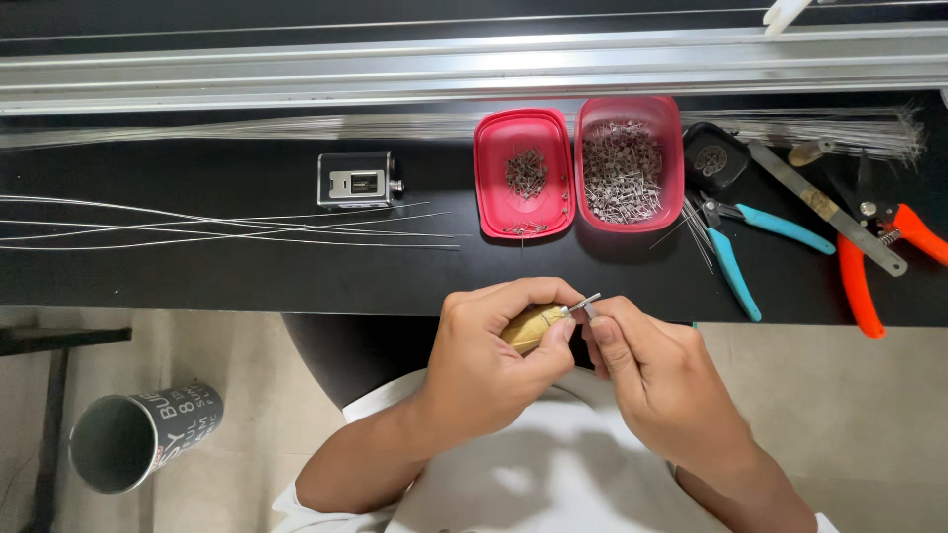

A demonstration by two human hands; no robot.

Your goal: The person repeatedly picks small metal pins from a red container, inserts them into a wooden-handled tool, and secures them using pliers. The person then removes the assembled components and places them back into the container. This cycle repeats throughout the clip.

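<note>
Below the black table edge, left hand is fisted around a yellow-handled tool, metal tip pointing to 2 o'clock. Right hand pinches a small metal piece at that tip. Hands touching. Pink trays sit at 12 o'clock.

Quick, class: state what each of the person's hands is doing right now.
Left hand: closed around a yellow-handled tool.
Right hand: fingertips pinched on a small metal piece at the tool's tip.
</note>
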